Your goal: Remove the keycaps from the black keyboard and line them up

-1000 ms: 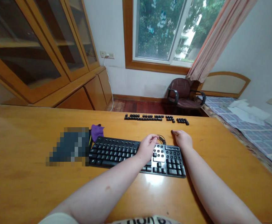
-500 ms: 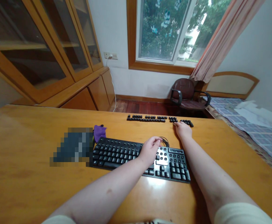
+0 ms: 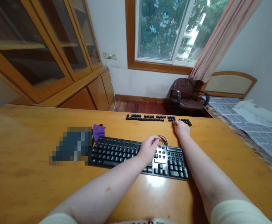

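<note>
A black keyboard lies on the wooden desk, with bare switch spots in its top row and upper right part, where keycaps are off. My left hand hovers over its middle right, thumb and fingertips pressed together; whatever may be between them is too small to name. Near the far edge, loose black keycaps stand in rows split into groups. My right hand reaches to a small group of keycaps, its thumb and finger pinched on a keycap there. A coiled black cable sits behind the keyboard.
A purple cloth lies at the keyboard's upper left corner, beside a blurred dark item. Past the desk are a brown armchair, a bed at right and a glass-doored cabinet at left.
The whole view shifts slightly. Both hands keep nearly the same places and pinched shape, the left over the keyboard, the right at the small keycap group.
</note>
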